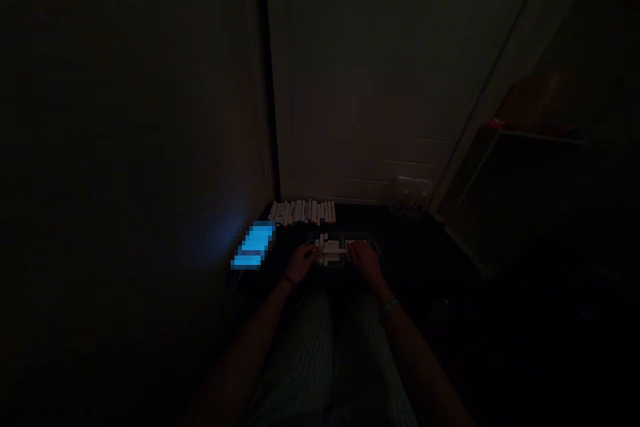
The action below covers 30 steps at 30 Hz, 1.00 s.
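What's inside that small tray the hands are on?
A few pale stick-like pieces lie in the tray, between the left hand and right hand. The ends under the hands and the tray's floor are hidden in the dark.

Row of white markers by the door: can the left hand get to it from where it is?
Probably yes. The left hand rests at the small tray, and the row of white markers lies just beyond it on the dark floor, nothing visible between. The dim light could hide an obstacle.
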Available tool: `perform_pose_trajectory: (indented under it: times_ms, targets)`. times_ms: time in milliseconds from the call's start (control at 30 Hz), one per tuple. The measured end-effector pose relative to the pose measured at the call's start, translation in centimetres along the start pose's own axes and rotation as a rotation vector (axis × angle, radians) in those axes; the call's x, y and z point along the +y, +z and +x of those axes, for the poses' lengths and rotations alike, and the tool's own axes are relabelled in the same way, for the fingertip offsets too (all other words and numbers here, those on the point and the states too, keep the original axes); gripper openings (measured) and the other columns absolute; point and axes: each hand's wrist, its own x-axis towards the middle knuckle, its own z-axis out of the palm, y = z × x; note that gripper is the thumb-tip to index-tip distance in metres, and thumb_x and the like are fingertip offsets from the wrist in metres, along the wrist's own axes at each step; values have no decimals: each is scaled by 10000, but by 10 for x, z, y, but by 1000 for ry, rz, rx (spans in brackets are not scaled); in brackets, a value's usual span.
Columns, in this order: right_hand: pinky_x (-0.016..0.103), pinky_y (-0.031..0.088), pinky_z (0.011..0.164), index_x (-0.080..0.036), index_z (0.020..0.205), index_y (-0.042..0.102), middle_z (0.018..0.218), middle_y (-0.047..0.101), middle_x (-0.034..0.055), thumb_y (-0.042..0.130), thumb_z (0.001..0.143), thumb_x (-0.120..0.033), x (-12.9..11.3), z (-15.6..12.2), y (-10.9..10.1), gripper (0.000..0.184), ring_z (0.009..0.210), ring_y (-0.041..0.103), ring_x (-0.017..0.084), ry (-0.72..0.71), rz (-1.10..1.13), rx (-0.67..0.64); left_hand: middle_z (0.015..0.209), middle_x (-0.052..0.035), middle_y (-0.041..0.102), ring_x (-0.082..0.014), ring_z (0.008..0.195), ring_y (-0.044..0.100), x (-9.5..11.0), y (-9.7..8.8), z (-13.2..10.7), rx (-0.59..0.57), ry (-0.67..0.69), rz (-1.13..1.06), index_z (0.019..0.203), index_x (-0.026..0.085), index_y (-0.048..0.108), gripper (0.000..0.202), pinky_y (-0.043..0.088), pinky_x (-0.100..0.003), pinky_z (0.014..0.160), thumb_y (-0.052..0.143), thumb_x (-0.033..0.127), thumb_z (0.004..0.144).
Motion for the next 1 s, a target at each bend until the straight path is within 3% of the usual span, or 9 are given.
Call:
perform_pose_trajectory:
  times_ms: [1000]
  targets:
    - [232,340,752,-171,847,566,851,595,63,238,909,-318,0,1,-3,365,838,519,141,39,-22,-39,925,-44,618,-168,870,536,1,1,2,-26,25,-64,967,194,612,360,409,-290,791,433,428,760]
